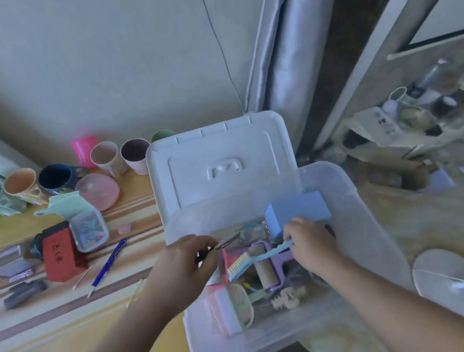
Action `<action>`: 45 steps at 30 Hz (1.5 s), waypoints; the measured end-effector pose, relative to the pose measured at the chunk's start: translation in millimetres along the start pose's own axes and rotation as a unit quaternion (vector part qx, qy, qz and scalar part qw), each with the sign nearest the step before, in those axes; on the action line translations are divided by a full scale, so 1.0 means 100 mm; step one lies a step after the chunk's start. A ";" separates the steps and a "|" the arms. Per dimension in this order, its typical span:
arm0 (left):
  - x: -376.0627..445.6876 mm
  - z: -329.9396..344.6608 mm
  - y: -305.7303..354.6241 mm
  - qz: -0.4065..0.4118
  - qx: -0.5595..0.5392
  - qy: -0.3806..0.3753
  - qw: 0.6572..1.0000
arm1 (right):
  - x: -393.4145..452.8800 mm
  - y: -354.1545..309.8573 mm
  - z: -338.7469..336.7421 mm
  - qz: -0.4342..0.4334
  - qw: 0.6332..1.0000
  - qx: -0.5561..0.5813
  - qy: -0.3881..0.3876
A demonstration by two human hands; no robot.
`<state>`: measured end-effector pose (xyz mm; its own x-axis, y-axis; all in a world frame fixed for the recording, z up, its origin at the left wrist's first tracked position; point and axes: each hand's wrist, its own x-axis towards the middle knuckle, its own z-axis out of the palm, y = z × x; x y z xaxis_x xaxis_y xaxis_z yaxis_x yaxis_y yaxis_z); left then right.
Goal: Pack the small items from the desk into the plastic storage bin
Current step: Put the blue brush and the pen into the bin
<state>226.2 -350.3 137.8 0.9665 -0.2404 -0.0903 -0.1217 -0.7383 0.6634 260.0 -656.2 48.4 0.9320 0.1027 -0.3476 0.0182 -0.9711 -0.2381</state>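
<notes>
The clear plastic storage bin point(358, 236) stands beside the desk, its white lid point(217, 160) leaning upright at the back. Over the bin my right hand point(310, 243) grips the handle of a blue brush point(253, 261) with pale bristles. My left hand point(183, 266) pinches a small slim metal tool point(227, 240) at the bin's left rim. Inside lie a blue box point(296, 211), a purple lint roller point(266, 271), a pink and white case point(229, 307) and other small bits.
On the striped desk point(66, 313) to the left lie a blue pen point(107, 265), a red box point(59, 258), a clear box of clips point(90, 230), a dark stapler point(23, 292), a pink round lid point(98, 190) and several cups point(106, 157). Right: a cluttered shelf point(411, 121).
</notes>
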 end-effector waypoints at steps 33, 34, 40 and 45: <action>0.15 1.14 0.42 -0.120 -0.083 -0.054 0.988 | -0.18 -0.04 -0.31 -0.234 0.964 0.046 -0.115; 0.14 1.16 0.42 -0.111 -0.063 -0.059 0.990 | -0.18 0.03 -0.31 -0.220 0.966 0.037 -0.132; 0.13 1.14 0.30 -0.081 -0.029 -0.061 0.994 | -0.13 0.65 -0.38 -0.100 0.962 -0.100 -0.233; 0.12 1.11 0.25 -0.077 0.001 -0.062 0.995 | -0.24 0.27 -0.09 -0.167 0.928 -0.139 -0.304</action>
<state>209.3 -441.9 71.2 0.9382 -0.2007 -0.2821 0.0250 -0.7734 0.6334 241.4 -687.2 58.8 0.4828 0.4282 -0.7639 0.4406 -0.8726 -0.2107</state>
